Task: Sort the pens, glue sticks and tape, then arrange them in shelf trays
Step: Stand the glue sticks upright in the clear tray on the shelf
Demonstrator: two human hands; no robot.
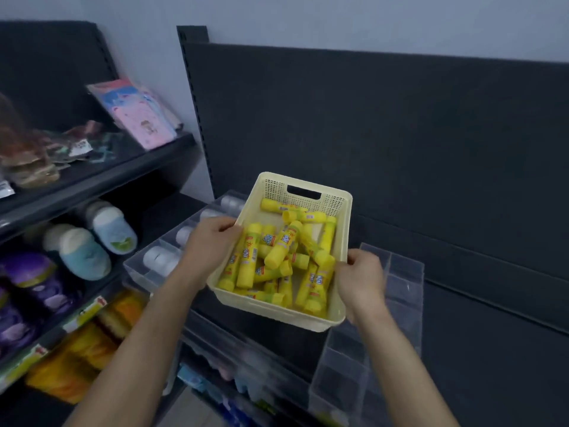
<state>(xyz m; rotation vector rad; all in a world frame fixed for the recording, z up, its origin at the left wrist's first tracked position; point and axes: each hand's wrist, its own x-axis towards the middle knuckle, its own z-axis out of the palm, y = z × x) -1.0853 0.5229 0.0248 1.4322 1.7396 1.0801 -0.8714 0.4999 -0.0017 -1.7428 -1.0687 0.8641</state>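
Basket (334,199) of pale yellow plastic sits between both hands, its handle cut-out on the far wall, and holds a loose heap of yellow glue sticks (278,252) lying crosswise over one another. Left hand (209,241) grips the left rim at mid-length, fingers curled over the edge. Right hand (363,272) grips the right rim towards the near corner, thumb hooked over the top. Whether the base rests on anything cannot be told. At the left edge a clear divided tray (135,269) lies just beside the basket, partly behind the left hand, with white tape rolls (161,258) in its compartments. At the right edge a second clear divided tray (403,272) stands just beside the right hand. Dark back panel (400,134) rises behind, apart from the far wall; space above the basket is open. Slippers (103,234) occupy the shelving further left.
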